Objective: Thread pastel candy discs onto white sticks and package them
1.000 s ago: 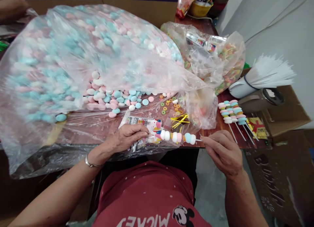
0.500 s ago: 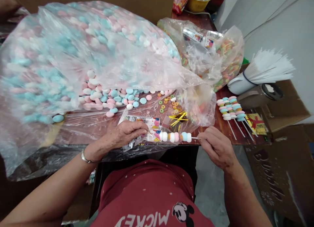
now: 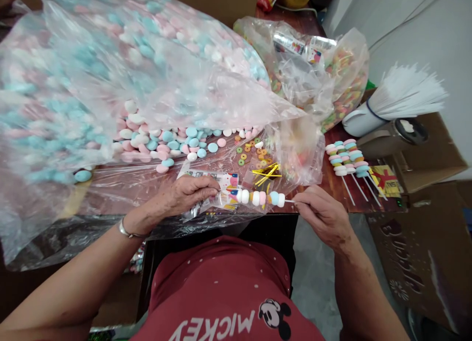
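Between my hands, near the table's front edge, lies a marshmallow skewer (image 3: 261,198) with white, pink, blue and orange pieces. My right hand (image 3: 317,211) pinches the bare end of its white stick. The skewer's other end sits in a clear printed wrapper (image 3: 226,198), which my left hand (image 3: 191,193) pinches between thumb and fingers. Just behind the wrapper lie more printed wrappers (image 3: 210,175), partly under my left hand. Gold twist ties (image 3: 268,172) and small ring candies (image 3: 258,152) are a little further back.
A huge clear bag of marshmallows (image 3: 147,61) covers the table's left and back. Finished skewers (image 3: 346,158) lie at right, near a mug of white sticks (image 3: 363,119) and a dark lidded cup (image 3: 396,134). A bag of ring candies (image 3: 342,75) stands behind; cardboard boxes (image 3: 413,252) are at right.
The view has shifted slightly. Both hands keep their grip, and the skewer has moved a little left along with my right hand.
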`<state>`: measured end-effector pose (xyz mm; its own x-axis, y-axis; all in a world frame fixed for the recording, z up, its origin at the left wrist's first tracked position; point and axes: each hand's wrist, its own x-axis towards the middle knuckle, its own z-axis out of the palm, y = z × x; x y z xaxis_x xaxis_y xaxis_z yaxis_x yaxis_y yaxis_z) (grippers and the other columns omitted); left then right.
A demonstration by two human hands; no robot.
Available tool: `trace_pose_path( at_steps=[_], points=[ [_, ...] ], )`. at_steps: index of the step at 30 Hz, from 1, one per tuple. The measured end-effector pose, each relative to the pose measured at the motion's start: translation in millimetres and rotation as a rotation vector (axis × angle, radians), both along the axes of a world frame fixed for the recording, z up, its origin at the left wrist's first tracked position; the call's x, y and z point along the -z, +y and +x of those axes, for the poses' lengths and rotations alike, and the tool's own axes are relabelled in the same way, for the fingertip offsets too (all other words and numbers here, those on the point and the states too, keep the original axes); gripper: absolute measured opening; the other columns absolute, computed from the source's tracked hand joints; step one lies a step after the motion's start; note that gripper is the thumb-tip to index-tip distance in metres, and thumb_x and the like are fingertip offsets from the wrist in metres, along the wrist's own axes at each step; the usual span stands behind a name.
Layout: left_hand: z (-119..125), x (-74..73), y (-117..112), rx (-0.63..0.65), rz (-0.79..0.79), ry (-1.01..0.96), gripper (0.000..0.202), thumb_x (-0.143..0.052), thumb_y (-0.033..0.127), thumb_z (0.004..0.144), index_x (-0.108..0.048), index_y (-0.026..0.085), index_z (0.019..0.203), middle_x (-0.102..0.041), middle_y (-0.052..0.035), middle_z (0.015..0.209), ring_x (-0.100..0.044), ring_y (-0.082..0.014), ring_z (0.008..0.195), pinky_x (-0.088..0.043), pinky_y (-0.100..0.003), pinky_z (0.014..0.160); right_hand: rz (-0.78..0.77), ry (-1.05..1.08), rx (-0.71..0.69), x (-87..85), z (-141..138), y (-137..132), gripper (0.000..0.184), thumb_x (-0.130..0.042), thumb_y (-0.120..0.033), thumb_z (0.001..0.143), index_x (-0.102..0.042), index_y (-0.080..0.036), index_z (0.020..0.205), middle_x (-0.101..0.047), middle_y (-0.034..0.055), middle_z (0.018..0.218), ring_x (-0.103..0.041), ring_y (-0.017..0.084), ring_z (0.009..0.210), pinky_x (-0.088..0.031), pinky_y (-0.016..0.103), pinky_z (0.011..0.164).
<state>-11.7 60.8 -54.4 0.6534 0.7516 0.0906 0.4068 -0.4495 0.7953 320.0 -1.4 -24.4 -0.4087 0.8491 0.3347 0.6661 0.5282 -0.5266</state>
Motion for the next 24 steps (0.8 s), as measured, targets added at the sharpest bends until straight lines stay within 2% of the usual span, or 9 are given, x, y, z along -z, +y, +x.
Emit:
trace_pose_path(
  at_steps=[5, 13, 19, 24],
  points=[
    [5, -2.3, -3, 0.044, 0.017, -0.024, 0.025, -0.048, 0.030, 0.095, -0.067, 0.014, 0.088, -0.070, -0.0022, 0.073, -0.061, -0.0094, 0.063, -0.046, -0.015, 0.059, 0.014, 0.003, 0.005, 1.0, 4, -2, 0.014, -0.051, -0.012, 0.091, -0.060, -0.022, 0.088, -0.056, 0.0007, 0.074, -0.055, 0.013, 0.069, -0.045, 0.025, 0.063],
    [1, -2.0, 2, 0.016, -0.078, 0.075, 0.026, -0.047, 0.032, 0.094, -0.067, 0.016, 0.090, -0.068, -0.0015, 0.076, -0.060, -0.0105, 0.066, -0.046, -0.018, 0.061, -0.005, -0.067, -0.043, 4.1, 6, 3, 0.016, -0.049, -0.013, 0.092, -0.059, -0.022, 0.083, -0.053, -0.0001, 0.066, -0.050, 0.014, 0.063, -0.043, 0.029, 0.059],
    [2, -7.7, 6, 0.110, -0.145, 0.066, 0.025, -0.047, 0.031, 0.094, -0.066, 0.016, 0.088, -0.067, -0.0007, 0.074, -0.058, -0.0100, 0.065, -0.045, -0.018, 0.062, 0.126, -0.069, -0.088, 3.9, 6, 14, 0.016, -0.054, -0.011, 0.089, -0.064, -0.022, 0.094, -0.062, 0.0018, 0.074, -0.053, 0.016, 0.069, -0.047, 0.032, 0.069],
    [4, -12.9, 5, 0.103, -0.145, 0.077, 0.022, -0.048, 0.029, 0.093, -0.066, 0.016, 0.088, -0.066, -0.0004, 0.074, -0.056, -0.0095, 0.064, -0.044, -0.017, 0.061, 0.102, -0.074, -0.066, 4.3, 4, 8, 0.015, -0.051, -0.010, 0.089, -0.060, -0.020, 0.084, -0.054, 0.0010, 0.066, -0.049, 0.016, 0.064, -0.044, 0.031, 0.061]
  ],
)
